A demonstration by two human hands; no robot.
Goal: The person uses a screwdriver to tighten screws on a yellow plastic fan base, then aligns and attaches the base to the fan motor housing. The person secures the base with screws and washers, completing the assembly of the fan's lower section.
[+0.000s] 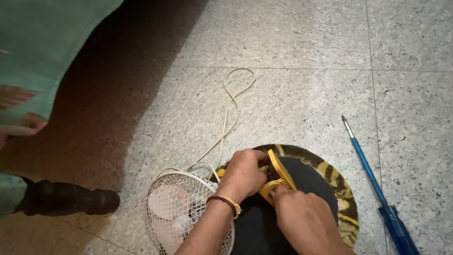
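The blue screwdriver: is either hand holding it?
No. The blue screwdriver lies alone on the floor tile, while the left hand and right hand grip a yellow part.

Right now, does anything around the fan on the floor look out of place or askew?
The white wire-cage fan lies tipped on the tile floor, its cord trailing loose in loops. Both hands, left and right, grip the yellow part. The blue screwdriver lies loose beside the mat.
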